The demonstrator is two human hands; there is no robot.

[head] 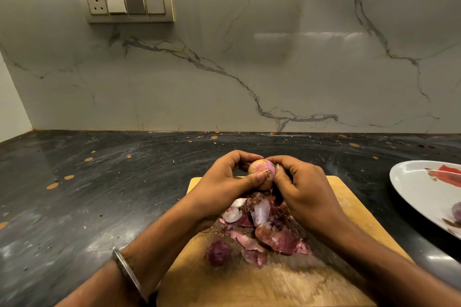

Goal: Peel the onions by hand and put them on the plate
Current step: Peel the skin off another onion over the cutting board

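A small onion (259,168) with tan and pink skin is held above the far end of a wooden cutting board (249,281). My left hand (224,182) grips it from the left, thumb across its front. My right hand (301,187) pinches the pink skin on its right side. A heap of purple and white onion peels (264,229) lies on the board below my hands, with a small dark purple onion (218,253) at its left edge. A white plate (419,192) with a red print sits at the right; a purple onion (456,212) shows at the frame edge on it.
The board lies on a dark stone counter (99,194) with orange specks. A marble wall rises behind, with a switch and socket panel (128,4) at upper left. A metal bangle (129,274) circles my left wrist.
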